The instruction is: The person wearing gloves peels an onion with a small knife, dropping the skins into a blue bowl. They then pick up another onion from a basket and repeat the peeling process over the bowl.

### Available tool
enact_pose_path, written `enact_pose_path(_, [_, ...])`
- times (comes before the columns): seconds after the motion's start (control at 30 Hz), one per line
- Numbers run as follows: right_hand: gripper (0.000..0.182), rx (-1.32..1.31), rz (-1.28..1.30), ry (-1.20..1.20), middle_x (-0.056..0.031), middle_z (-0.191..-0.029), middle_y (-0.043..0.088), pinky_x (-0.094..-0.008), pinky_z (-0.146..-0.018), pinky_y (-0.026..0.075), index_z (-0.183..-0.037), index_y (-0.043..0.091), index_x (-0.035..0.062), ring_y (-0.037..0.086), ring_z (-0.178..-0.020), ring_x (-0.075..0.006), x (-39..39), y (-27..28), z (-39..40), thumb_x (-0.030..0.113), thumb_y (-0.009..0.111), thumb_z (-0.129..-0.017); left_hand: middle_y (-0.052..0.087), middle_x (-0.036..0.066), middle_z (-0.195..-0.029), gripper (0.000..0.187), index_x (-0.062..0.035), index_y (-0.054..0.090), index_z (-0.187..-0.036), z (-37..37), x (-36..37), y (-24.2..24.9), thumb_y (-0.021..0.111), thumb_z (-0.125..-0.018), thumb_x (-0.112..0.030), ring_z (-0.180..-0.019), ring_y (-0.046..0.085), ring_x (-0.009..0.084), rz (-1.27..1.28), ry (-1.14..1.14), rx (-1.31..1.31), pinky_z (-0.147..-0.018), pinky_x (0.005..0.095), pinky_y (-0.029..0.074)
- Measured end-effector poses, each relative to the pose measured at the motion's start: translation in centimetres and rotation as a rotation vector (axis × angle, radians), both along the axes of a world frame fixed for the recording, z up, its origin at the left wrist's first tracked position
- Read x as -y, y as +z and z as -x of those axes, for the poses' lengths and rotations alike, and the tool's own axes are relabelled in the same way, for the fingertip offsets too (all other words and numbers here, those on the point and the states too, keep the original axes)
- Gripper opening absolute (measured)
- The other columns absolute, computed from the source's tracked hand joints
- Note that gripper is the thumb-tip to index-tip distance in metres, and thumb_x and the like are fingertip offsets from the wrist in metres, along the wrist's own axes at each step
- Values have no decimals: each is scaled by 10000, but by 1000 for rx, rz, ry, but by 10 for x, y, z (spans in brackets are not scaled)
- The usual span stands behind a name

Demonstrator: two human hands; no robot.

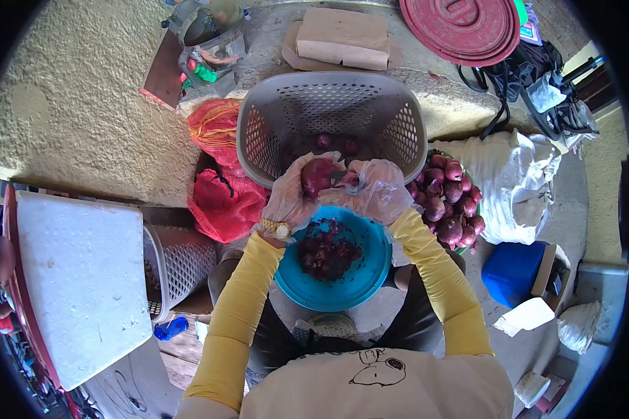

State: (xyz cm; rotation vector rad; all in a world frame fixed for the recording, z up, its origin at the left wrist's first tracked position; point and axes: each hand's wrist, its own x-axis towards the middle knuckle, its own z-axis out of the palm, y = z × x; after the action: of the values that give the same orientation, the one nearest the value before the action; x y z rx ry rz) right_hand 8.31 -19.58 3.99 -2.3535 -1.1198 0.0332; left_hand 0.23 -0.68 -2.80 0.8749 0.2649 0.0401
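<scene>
My left hand [290, 194], in a clear plastic glove, is closed around a red onion [319, 177]. My gloved right hand [384, 187] is closed close beside it, with its fingers around a small dark thing [351, 180] that I cannot make out. Both hands are above the near rim of a grey-brown perforated basket [332, 87], which has a few red onions [323, 140] at its bottom. Just below my hands, between my legs, a blue basin [370, 279] holds dark red onion skins [328, 255].
Right of the basket lies a heap of red onions [451, 199], next to a white sack [514, 185]. Red mesh bags [223, 202] lie to the left. A white board [80, 279], a second basket [189, 262] and a blue container [514, 274] flank me.
</scene>
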Motion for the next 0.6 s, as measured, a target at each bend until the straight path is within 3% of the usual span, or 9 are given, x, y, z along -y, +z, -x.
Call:
enact_pose_path(0.1, [650, -120, -101, 41, -184, -780, 704, -484, -698, 531, -968, 742, 54, 693, -754, -404, -2, -4, -2, 657, 832, -743, 645, 205, -1344, 449, 61, 544, -1379, 4, -2, 6, 515, -1083, -275, -1165, 653, 318, -8, -82, 29, -1011, 460, 571])
enact_pose_path(0.17, [648, -147, -70, 29, -181, -781, 707, -479, -697, 536, -978, 748, 52, 695, -750, -402, -2, 6, 1, 651, 834, -746, 615, 189, -1411, 420, 61, 516, -1397, 7, 1, 13, 491, -1094, -230, -1232, 626, 289, 179, -52, 71, -1074, 399, 532])
enact_pose_path(0.3, [659, -174, -48, 49, -163, -793, 724, -470, -712, 549, -1042, 773, 57, 705, -749, -390, -5, 8, 1, 649, 828, -757, 595, 173, -1450, 402, 57, 493, -1412, 7, -1, 7, 475, -1099, -194, -1273, 608, 273, 263, -102, 71, -1110, 370, 502])
enact_pose_path(0.37, [670, -164, -46, 55, -155, -796, 729, -469, -717, 552, -1083, 776, 67, 710, -754, -385, -4, 1, 0, 653, 821, -762, 602, 183, -1435, 410, 61, 516, -1396, 4, 2, -9, 481, -1096, -216, -1249, 619, 284, -285, -24, 126, -1091, 385, 516])
enact_pose_path(0.5, [679, -109, 11, 82, -140, -795, 734, -474, -718, 553, -1189, 773, 99, 715, -760, -376, -2, -15, -6, 662, 775, -808, 613, 189, -1409, 419, 69, 539, -1374, 1, 2, -8, 484, -1091, -234, -1225, 629, 289, -111, -23, 53, -1087, 391, 516])
enact_pose_path(0.6, [645, -33, 77, 86, -146, -804, 731, -481, -713, 549, -1171, 767, 102, 706, -758, -385, -3, -23, -6, 663, 727, -854, 620, 186, -1388, 415, 61, 534, -1380, 5, 3, 0, 510, -1084, -228, -1218, 634, 284, -378, -23, 179, -1076, 399, 527])
